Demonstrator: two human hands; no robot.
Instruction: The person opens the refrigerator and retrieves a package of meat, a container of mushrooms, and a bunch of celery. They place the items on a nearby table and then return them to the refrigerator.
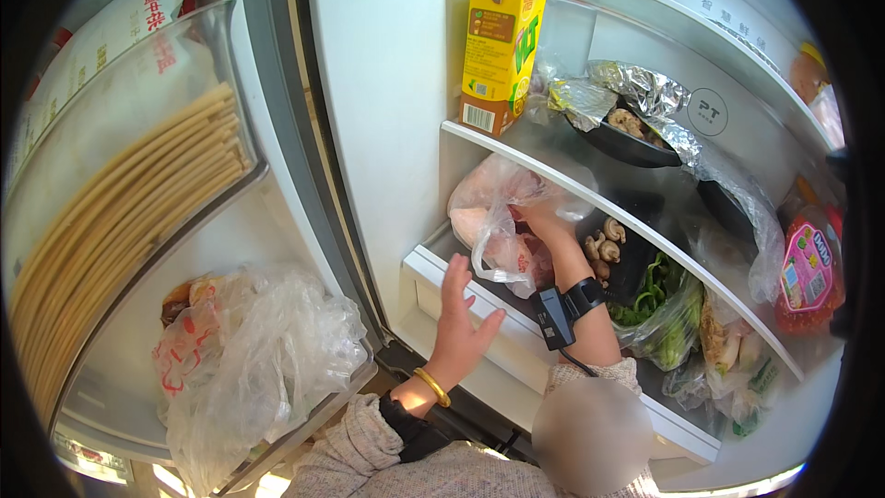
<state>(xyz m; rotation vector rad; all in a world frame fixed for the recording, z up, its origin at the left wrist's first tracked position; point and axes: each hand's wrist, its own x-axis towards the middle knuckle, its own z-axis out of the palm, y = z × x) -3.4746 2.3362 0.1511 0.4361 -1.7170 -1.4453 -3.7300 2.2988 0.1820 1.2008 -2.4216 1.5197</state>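
Observation:
My right hand (543, 218) reaches under the glass shelf into a clear plastic bag (494, 221) of pink raw meat. Its fingertips are hidden by the bag, so I cannot tell whether they grip anything. A black strapped device (553, 318) with a cable is on that wrist. My left hand (463, 332) hovers before the white front edge of the refrigerator compartment (477, 304), holding nothing, fingers apart. A gold bracelet (433, 387) circles its wrist. Just right of the bag lie several brown mushrooms (605, 249).
Leafy greens (657, 318) in plastic lie farther right. Above stand a yellow drink carton (501, 55) and a foil-covered black dish (622, 142). A jar with a pink label (809, 277) is at the right. The open door (276, 235) holds dried noodle sticks (138, 214) and crumpled plastic bags (263, 353).

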